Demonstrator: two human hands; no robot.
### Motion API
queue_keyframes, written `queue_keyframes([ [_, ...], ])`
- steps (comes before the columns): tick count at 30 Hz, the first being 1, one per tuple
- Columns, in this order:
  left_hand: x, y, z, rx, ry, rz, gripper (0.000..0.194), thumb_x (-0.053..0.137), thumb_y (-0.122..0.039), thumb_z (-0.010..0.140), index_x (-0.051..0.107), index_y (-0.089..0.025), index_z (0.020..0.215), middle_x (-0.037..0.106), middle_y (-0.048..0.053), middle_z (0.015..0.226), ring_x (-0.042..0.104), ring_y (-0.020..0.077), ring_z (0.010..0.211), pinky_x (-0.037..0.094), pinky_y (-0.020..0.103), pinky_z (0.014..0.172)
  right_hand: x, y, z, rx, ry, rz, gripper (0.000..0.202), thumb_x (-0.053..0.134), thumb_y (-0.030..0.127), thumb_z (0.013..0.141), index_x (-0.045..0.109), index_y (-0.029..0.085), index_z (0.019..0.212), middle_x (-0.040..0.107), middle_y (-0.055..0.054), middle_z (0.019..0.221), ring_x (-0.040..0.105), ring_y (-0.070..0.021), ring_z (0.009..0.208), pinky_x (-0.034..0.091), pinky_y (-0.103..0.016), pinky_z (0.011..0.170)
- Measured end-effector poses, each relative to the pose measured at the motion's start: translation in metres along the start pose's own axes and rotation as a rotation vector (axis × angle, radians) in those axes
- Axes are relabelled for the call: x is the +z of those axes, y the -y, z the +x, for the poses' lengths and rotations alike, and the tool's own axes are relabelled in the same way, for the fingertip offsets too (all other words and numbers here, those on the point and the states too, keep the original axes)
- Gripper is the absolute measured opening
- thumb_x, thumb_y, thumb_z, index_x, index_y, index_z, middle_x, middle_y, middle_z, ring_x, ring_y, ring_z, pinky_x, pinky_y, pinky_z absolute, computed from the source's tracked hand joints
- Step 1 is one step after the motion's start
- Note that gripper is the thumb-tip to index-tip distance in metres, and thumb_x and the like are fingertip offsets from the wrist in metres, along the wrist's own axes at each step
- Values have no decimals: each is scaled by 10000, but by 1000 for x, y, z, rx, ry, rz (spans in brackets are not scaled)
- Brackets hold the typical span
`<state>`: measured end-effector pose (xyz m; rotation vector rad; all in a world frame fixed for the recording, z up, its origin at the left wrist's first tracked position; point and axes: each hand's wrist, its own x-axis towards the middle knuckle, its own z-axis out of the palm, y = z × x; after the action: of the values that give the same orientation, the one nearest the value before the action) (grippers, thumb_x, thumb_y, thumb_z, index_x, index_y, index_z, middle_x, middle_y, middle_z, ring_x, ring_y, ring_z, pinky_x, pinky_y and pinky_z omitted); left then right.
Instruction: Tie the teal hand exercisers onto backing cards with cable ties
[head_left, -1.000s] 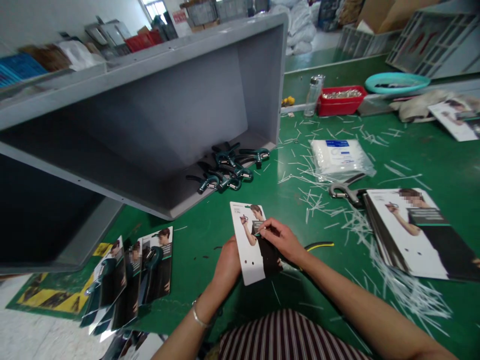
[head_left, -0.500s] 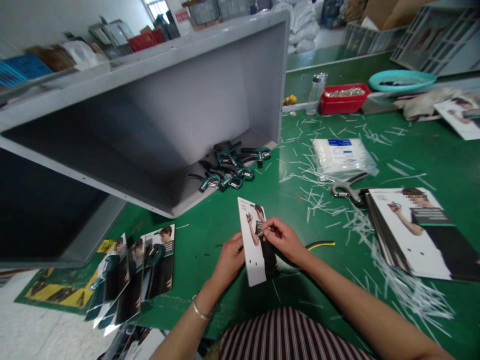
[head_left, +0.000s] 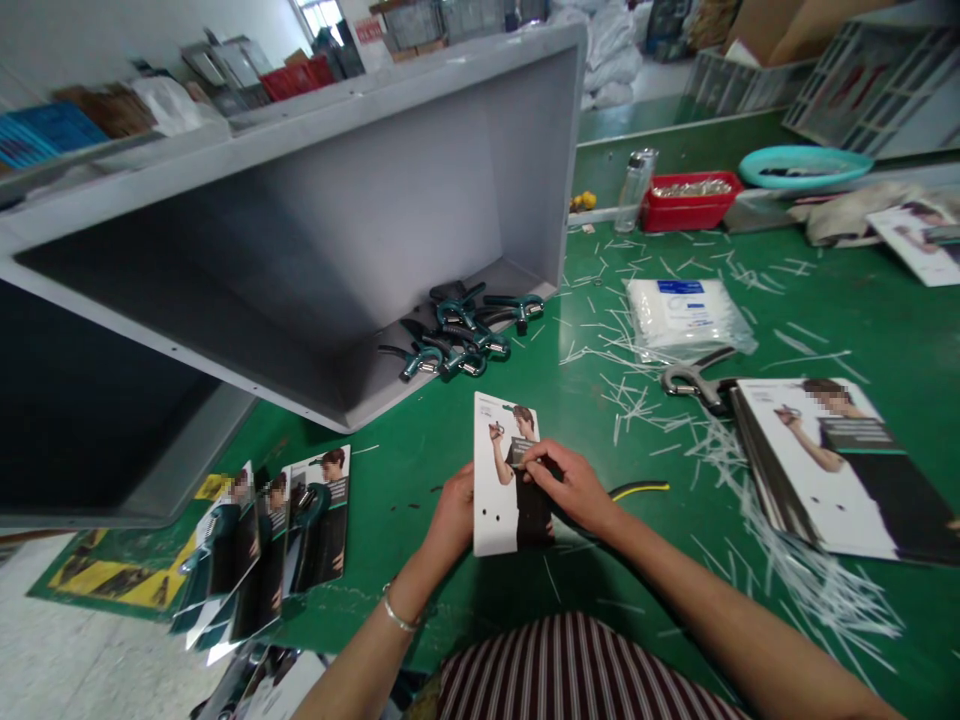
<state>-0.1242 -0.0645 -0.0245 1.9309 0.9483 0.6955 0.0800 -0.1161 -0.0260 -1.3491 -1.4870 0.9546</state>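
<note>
My left hand (head_left: 452, 515) grips a printed card (head_left: 496, 520) by its left side, fingers hidden behind it. The card stands nearly upright above the table, its front showing a person in a black top and a few small holes. My right hand (head_left: 571, 487) is closed in a pinch against the middle of the card's front. Whatever lies between those fingertips is too small to make out. Partly behind my right wrist, a black and yellow handle (head_left: 641, 489) lies on the table.
A large grey bin (head_left: 337, 215) tipped on its side holds several teal spring hand grips (head_left: 457, 335). Carded grips (head_left: 315, 520) lie at left. On the right are a card stack (head_left: 832, 490), a grey hand grip (head_left: 694, 383), a bag (head_left: 686, 315) and scattered white ties (head_left: 817, 580).
The card has turned to face me more squarely, and its lower edge has shifted slightly left and up. My left fingers now show less. My right hand keeps its pinch at the card.
</note>
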Motion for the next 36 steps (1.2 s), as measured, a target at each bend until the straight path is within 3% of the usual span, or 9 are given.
queue_keyframes([
  [4, 3, 8, -2, -22, 28, -53, 165, 604, -101, 773, 753, -164, 804, 698, 58, 856, 610, 160, 724, 513, 281, 752, 2, 1, -1, -36, -38, -36, 74, 534, 236, 934, 605, 216, 936, 658, -17, 878, 610, -172, 841, 447, -299, 823],
  [9, 5, 9, 0, -43, -35, -110, 189, 607, -155, 799, 747, -184, 922, 694, 82, 1102, 641, 211, 970, 502, 304, 855, 3, -1, -1, -127, -78, -20, 116, 516, 251, 952, 624, 220, 980, 648, -48, 1004, 592, -193, 987, 441, -337, 918],
  [14, 5, -9, 2, -141, -119, 25, 298, 602, -123, 780, 646, -181, 1068, 703, 43, 942, 638, 168, 792, 497, 269, 752, 1, -3, -2, -74, -51, -74, 147, 497, 273, 970, 623, 233, 1033, 664, -54, 1019, 606, -206, 991, 463, -370, 911],
  [18, 4, -18, 0, -173, -156, 33, 347, 625, -154, 785, 583, -181, 1129, 696, 56, 974, 647, 176, 834, 493, 281, 793, 1, 4, -4, -212, 24, -172, 216, 434, 213, 989, 626, 240, 1084, 653, -72, 1067, 580, -219, 1049, 459, -407, 953],
  [24, -4, -32, -1, -254, -93, -301, 386, 442, -395, 957, 563, -168, 1245, 659, 111, 1212, 617, 227, 1085, 475, 332, 917, 2, 15, -4, -215, 27, -316, 157, 459, 216, 983, 614, 222, 1011, 619, -90, 1023, 566, -233, 1017, 476, -411, 933],
  [27, -6, -33, 2, -345, -69, -347, 522, 612, -463, 858, 544, -160, 1277, 657, 121, 1229, 613, 261, 1106, 478, 355, 925, 5, 17, -3, -167, 30, -320, 131, 464, 202, 980, 588, 212, 937, 614, -76, 960, 567, -228, 973, 479, -407, 909],
  [30, -6, -27, 4, -450, -79, -339, 688, 781, -400, 699, 542, -147, 1292, 679, 121, 1190, 640, 279, 1047, 498, 354, 868, 4, 19, -8, -135, 16, -264, 125, 466, 203, 978, 565, 214, 901, 610, -66, 950, 567, -220, 964, 475, -394, 900],
  [33, -11, -21, 2, -585, -43, -514, 703, 760, -402, 717, 523, -144, 1327, 715, 112, 1098, 686, 245, 864, 517, 313, 724, -15, 15, -18, -137, 30, -184, 142, 452, 226, 989, 572, 228, 912, 618, -54, 977, 579, -198, 969, 471, -359, 900],
  [36, -18, -20, 1, -607, -20, -609, 723, 771, -400, 722, 504, -170, 1353, 720, 104, 1087, 688, 207, 779, 504, 266, 648, -60, -5, -8, -81, -7, -290, 135, 463, 260, 989, 592, 233, 1019, 634, -54, 1029, 593, -196, 985, 464, -348, 907],
])
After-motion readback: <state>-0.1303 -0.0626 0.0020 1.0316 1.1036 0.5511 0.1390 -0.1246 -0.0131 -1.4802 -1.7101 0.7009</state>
